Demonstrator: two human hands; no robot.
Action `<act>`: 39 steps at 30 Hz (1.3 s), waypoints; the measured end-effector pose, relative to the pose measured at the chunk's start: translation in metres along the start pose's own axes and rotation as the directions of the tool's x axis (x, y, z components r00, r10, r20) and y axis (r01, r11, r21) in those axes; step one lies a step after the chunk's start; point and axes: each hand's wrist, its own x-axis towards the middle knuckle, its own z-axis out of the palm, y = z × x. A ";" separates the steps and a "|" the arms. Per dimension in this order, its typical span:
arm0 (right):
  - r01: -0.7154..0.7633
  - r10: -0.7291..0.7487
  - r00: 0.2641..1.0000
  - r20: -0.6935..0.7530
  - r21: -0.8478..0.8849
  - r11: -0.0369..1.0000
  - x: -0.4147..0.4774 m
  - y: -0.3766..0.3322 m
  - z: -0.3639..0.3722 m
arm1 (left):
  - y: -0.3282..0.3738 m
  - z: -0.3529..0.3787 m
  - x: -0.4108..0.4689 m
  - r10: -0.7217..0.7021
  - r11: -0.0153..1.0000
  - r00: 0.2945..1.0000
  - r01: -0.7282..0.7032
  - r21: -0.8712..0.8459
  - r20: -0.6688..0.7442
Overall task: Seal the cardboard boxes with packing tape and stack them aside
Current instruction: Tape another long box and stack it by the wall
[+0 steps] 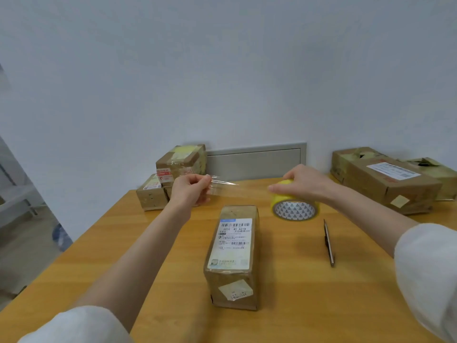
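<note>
A long narrow cardboard box [232,258] with a white shipping label lies lengthwise in the middle of the wooden table [128,246]. Above its far end, my right hand [300,181] grips a yellow roll of packing tape [295,206] from above. My left hand [191,188] pinches the free end of a clear tape strip [225,186], which stretches in the air between the two hands, above the box's far end.
A dark pen-like cutter [329,243] lies on the table right of the box. Three taped boxes [173,174] are stacked at the back left by the wall. Larger boxes [380,179] sit at the back right. The table's left edge drops to the floor.
</note>
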 end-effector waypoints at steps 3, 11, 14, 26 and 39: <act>-0.022 0.010 0.997 0.077 0.157 0.987 0.010 -0.001 0.007 | -0.013 -0.005 0.005 -0.059 0.998 0.998 0.058 -0.038 -0.015; -0.084 0.085 0.990 0.112 -0.015 0.996 0.026 0.006 0.038 | -0.051 0.000 0.010 -0.227 0.973 0.973 0.226 -0.040 -0.033; -0.096 0.100 0.984 0.147 -0.034 0.995 0.032 0.008 0.041 | -0.058 0.001 0.013 -0.255 0.967 0.966 0.254 -0.029 -0.044; -0.152 0.173 0.963 0.207 -0.116 0.982 0.030 0.008 0.075 | -0.096 0.021 0.004 -0.348 0.935 0.937 0.348 0.072 -0.014; -0.163 0.183 0.965 0.187 -0.119 0.979 0.023 0.009 0.087 | -0.049 0.034 -0.019 -0.339 0.921 0.864 0.224 0.320 0.373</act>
